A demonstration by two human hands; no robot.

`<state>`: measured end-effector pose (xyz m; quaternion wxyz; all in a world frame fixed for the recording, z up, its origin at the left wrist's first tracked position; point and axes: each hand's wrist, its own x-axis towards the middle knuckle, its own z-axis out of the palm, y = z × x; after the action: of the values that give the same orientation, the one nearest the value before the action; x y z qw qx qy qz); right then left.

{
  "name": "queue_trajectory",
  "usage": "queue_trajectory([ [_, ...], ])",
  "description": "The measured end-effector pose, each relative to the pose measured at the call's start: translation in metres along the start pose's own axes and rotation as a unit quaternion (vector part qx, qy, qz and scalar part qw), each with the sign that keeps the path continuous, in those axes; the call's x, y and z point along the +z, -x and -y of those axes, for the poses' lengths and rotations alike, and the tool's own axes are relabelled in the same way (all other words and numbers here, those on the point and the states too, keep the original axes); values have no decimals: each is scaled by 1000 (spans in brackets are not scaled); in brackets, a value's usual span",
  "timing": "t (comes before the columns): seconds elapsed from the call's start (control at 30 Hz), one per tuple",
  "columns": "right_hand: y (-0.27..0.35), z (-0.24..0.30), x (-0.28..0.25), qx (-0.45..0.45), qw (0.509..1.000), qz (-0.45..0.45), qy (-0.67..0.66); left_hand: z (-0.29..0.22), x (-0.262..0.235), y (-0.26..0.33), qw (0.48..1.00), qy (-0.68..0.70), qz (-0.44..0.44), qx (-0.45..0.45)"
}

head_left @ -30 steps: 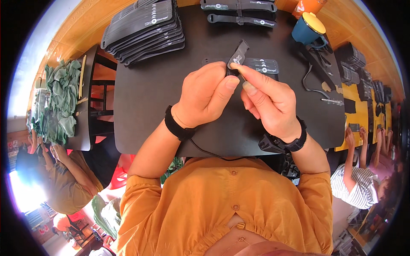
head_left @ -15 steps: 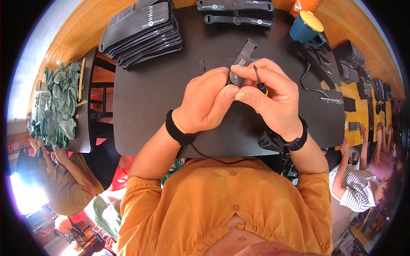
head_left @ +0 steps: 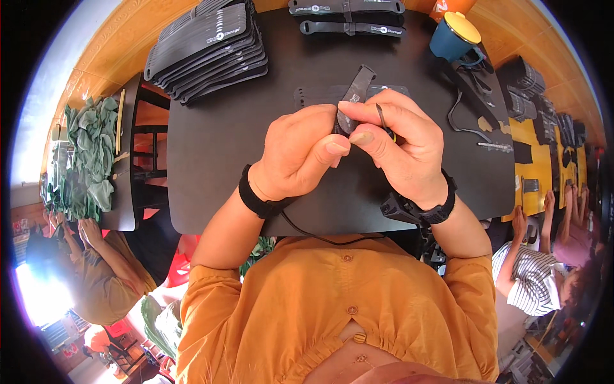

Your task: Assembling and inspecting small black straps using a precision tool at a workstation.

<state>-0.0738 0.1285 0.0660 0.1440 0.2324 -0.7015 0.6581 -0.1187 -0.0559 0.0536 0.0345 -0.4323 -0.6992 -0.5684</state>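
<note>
Both hands meet over the dark table (head_left: 224, 160), bent round a black strap (head_left: 359, 83) with pale print. My left hand (head_left: 297, 153) is closed on its near part, which is mostly hidden by the fingers. Thumb and forefinger of my right hand (head_left: 409, 144) pinch the strap from the other side. A small pointed dark tool (head_left: 380, 115) with a bit of yellow sticks up between my right fingers; its kind is not clear. Behind the hands, a flat set of black straps (head_left: 308, 97) lies on the table, partly covered.
A tall pile of black straps (head_left: 208, 54) stands at the far left. Bundled straps (head_left: 348, 29) lie at the back, and a blue mug (head_left: 451, 45) with a yellow lid at far right. Loose black strapping (head_left: 470, 96) lies beside it. Other people work at both sides.
Both hands keep their grip on the strap. My left thumb has slid slightly left and down, and the strap's free end has shifted a little left and nearer.
</note>
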Motion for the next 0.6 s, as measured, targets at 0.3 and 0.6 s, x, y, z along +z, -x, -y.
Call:
queue_trajectory([
  [0.3,3,-7,0,-125,970,-22,205,8,3,-2,994,-70,-6,89],
  [0.6,5,-7,8,-169,951,-70,250,-5,11,-6,966,-188,-60,169],
])
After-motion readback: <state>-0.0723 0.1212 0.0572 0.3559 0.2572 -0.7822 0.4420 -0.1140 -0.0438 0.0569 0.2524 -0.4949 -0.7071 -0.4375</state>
